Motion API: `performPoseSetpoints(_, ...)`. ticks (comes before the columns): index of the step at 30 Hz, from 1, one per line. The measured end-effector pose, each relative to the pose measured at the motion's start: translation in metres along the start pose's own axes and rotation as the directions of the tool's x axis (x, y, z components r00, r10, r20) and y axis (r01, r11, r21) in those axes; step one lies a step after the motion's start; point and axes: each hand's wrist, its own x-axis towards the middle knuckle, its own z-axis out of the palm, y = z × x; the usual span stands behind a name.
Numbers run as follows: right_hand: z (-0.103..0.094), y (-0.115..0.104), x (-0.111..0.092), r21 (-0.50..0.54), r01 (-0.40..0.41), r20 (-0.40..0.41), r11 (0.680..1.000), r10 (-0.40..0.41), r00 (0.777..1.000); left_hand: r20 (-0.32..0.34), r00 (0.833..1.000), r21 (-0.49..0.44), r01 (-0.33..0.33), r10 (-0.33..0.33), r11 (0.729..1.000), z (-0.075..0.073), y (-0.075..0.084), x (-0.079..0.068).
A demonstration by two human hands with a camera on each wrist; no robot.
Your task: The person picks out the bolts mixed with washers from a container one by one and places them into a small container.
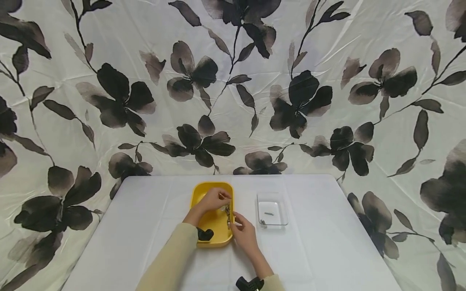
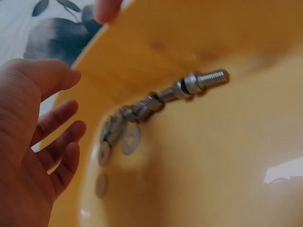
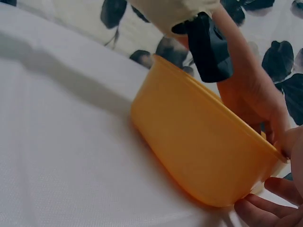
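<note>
A yellow plastic tub stands on the table, with bolts and nuts lined up along its right inner wall. Several flat washers lie at the end of that line in the left wrist view. My left hand reaches into the tub over these parts; its fingers are loosely bent, with nothing seen between them. At the tub's right wall is my right hand, holding it with the thumb near the rim and fingers against the outside. The right fingertips touch low on the wall.
A clear plastic box stands to the right of the tub, with a few small metal pieces inside. White cloth covers the table. Behind it hangs a floral curtain. Black straps are on both wrists.
</note>
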Motion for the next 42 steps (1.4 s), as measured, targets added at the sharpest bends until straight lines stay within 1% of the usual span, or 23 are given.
performPoseSetpoints(4, 0.000, -0.021, -0.004, 0.039, 0.015, 0.012, 0.999, -0.015, 1.000, 0.010, 1.000, -0.003, 0.009, -0.009, 1.000, 0.000, -0.013, 0.004)
performPoseSetpoints(6, 0.000, -0.025, -0.003, 0.037, 0.026, 0.012, 0.999, -0.027, 1.000, 0.016, 1.000, -0.007, 0.010, -0.010, 1.000, 0.000, -0.019, 0.008)
performPoseSetpoints(8, 0.002, -0.022, 0.001, 0.013, 0.023, 0.005, 1.000, -0.023, 1.000, 0.023, 1.000, -0.005, 0.011, -0.011, 1.000, 0.000, -0.024, 0.011)
performPoseSetpoints(11, 0.005, -0.009, 0.006, -0.008, 0.002, 0.002, 1.000, -0.002, 1.000, 0.032, 0.999, 0.014, 0.014, -0.014, 1.000, 0.002, -0.032, 0.013)
performPoseSetpoints(13, 0.006, 0.000, 0.008, -0.006, -0.003, 0.005, 1.000, 0.003, 1.000, 0.029, 1.000, 0.029, 0.000, -0.001, 1.000, 0.005, -0.036, 0.014)
performPoseSetpoints(16, 0.006, 0.007, 0.009, 0.011, -0.002, 0.015, 1.000, 0.002, 1.000, 0.013, 1.000, 0.083, -0.024, 0.023, 0.996, 0.009, -0.041, 0.015)
performPoseSetpoints(18, 0.005, 0.007, 0.008, 0.018, -0.007, 0.020, 1.000, 0.007, 1.000, -0.002, 0.999, 0.123, -0.044, 0.045, 0.991, 0.011, -0.043, 0.015)
performPoseSetpoints(21, 0.003, 0.005, 0.007, 0.017, -0.013, 0.021, 1.000, 0.013, 1.000, -0.016, 0.998, 0.176, -0.058, 0.061, 0.983, 0.012, -0.044, 0.015)
performPoseSetpoints(24, -0.002, -0.012, 0.000, 0.015, -0.010, 0.029, 1.000, 0.009, 1.000, -0.012, 0.997, 0.186, -0.078, 0.082, 0.979, 0.013, -0.043, 0.014)
performPoseSetpoints(28, -0.003, -0.007, 0.001, 0.005, -0.012, 0.020, 1.000, 0.012, 1.000, 0.005, 0.998, 0.177, -0.061, 0.061, 0.982, 0.013, -0.042, 0.012)
performPoseSetpoints(31, 0.000, 0.010, 0.007, 0.011, -0.024, 0.006, 1.000, 0.023, 1.000, 0.020, 1.000, 0.171, -0.027, 0.024, 0.985, 0.013, -0.043, 0.012)
performPoseSetpoints(32, 0.000, 0.010, 0.007, 0.014, -0.029, 0.006, 0.999, 0.029, 1.000, 0.024, 1.000, 0.171, -0.023, 0.019, 0.985, 0.013, -0.043, 0.011)
performPoseSetpoints(35, -0.003, 0.002, 0.003, 0.044, -0.036, 0.013, 0.998, 0.035, 0.999, 0.038, 0.999, 0.176, 0.015, -0.022, 0.984, 0.013, -0.044, 0.010)
performPoseSetpoints(40, -0.009, -0.021, -0.005, 0.071, -0.045, 0.031, 0.996, 0.043, 0.999, 0.053, 0.997, 0.188, 0.051, -0.062, 0.981, 0.014, -0.043, 0.008)
performPoseSetpoints(42, -0.009, -0.022, -0.006, 0.068, -0.045, 0.032, 0.997, 0.043, 0.999, 0.057, 0.996, 0.190, 0.056, -0.068, 0.980, 0.015, -0.043, 0.007)
